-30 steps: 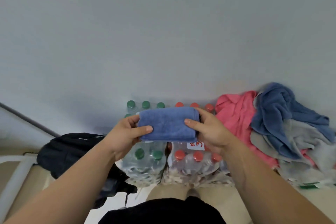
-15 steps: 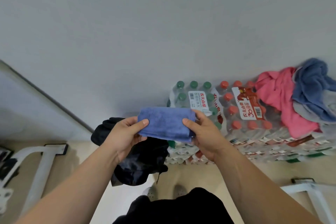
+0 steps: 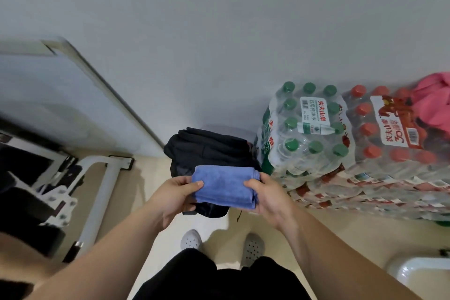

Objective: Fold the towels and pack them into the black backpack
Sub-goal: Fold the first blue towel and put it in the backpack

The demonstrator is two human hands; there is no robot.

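A folded blue towel is held flat between both hands, just above the black backpack. My left hand grips its left end and my right hand grips its right end. The backpack lies on the floor against the wall, beside the water packs; its near part is hidden under the towel. A pink towel shows at the far right edge, on top of the bottle packs.
Shrink-wrapped packs of green-capped bottles and red-capped bottles are stacked right of the backpack. A white metal frame and a leaning panel stand at left. A white basin is at bottom right. My feet stand below the backpack.
The view has swung left and down: the towel pile has slid out to the right and the backpack now lies directly under the blue towel, which both hands still hold.
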